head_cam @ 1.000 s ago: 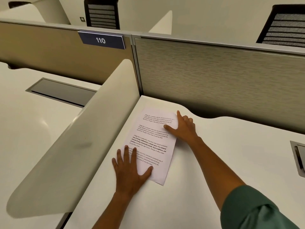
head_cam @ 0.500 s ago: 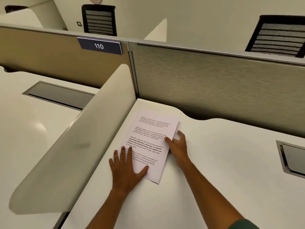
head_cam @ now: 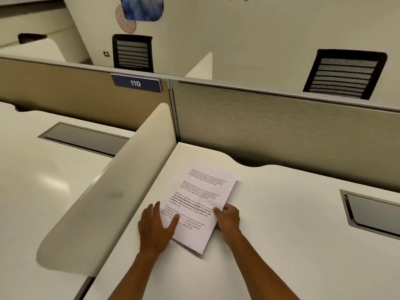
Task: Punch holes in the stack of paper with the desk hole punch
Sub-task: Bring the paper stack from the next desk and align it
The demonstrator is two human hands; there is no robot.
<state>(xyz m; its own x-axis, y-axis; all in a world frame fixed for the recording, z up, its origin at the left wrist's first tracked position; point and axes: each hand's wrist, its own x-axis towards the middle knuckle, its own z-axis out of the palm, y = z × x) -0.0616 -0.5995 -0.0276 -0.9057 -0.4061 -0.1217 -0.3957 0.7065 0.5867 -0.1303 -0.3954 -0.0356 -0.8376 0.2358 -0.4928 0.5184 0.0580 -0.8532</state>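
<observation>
paper stack (head_cam: 201, 204): white, black print | desk (head_cam: 281, 224): white | sign (head_cam: 136, 83): navy, white "110" | chairs (head_cam: 344, 74): black, striped mesh | partition (head_cam: 281, 126): grey-beige, streaked

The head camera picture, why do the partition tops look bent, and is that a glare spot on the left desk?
Head view: wide-angle lens bows the partition top; soft glare patch on the left desk; printed text on the paper is slightly blurred.
</observation>
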